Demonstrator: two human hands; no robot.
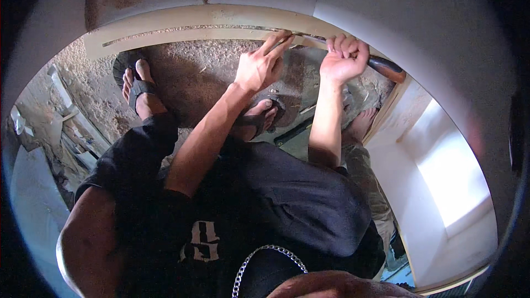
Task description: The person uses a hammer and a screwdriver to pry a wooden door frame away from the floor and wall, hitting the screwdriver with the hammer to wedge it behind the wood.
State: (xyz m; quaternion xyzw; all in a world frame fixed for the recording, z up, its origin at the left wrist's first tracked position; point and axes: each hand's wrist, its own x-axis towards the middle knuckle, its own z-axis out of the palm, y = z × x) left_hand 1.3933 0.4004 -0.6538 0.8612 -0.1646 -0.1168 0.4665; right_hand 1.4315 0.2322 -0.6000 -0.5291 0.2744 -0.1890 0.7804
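Observation:
A pale wooden board (160,36) with a long narrow slot curves across the top of the head view. My right hand (345,58) is closed around a long, thin chisel-like tool, whose dark and brown handle (387,69) sticks out to the right of my fist. Its narrow blade (310,36) runs left along the board to the slot's right end. There my left hand (262,63) has its index and middle fingertips at the blade, seemingly gripping it; its thumb is mostly hidden. Wood shavings lie along the slot.
Sawdust covers the floor (182,66) around my sandalled feet (137,85). Wood scraps (74,127) lie at the left. On the right stands a white open box-like cabinet (406,187); beside it is another person's bare foot (362,123). A dark elongated object (295,132) lies between the feet.

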